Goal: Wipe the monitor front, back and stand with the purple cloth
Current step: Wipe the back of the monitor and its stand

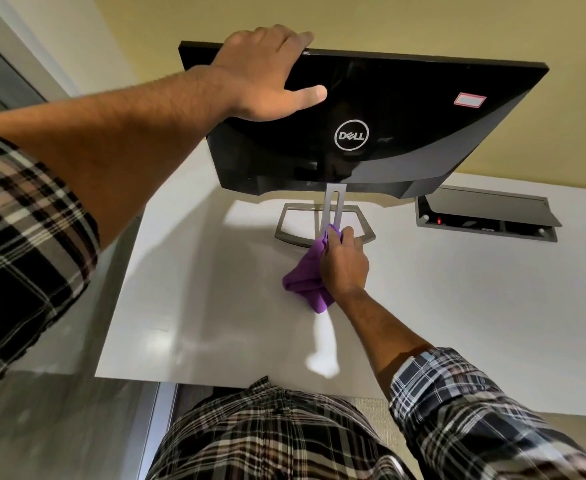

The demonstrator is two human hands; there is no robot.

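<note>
**At the stand's neck: tip and slip risks while the back faces the camera**

On the white tabletop [458, 306] the monitor [406, 109] stands with its glossy black back toward the person, logo in the middle, a small pink-edged sticker [469, 99] near the upper right corner. The screen side is not visible.

Grips: the left hand [267, 74] is on the top edge, fingers curled over to the far side, thumb flat on the back panel, so it clamps the panel. The right hand [345, 263] is closed round the bunched purple cloth [307, 275] and presses its upper end against the lower part of the stand's neck [335, 206], just above the open-frame grey base [284, 230].

Risks, as I judge them:
- The stand is thin and the panel wide and tilted; a hard push with the cloth could rock or slide the monitor if the left hand eases off.
- The bare thumb and palm on the gloss back will likely leave fresh prints, so that patch would need another wipe.
- Loose cloth trails on the tabletop; it may snag on the base frame.
- An open cable hatch [485, 216] sits in the tabletop just right of the base, with something red lit inside; sliding the monitor that way could drop a base corner in.

Look: back shiny with reflections, dust too fine to tell. Stand brushed grey, slot in neck.
</note>
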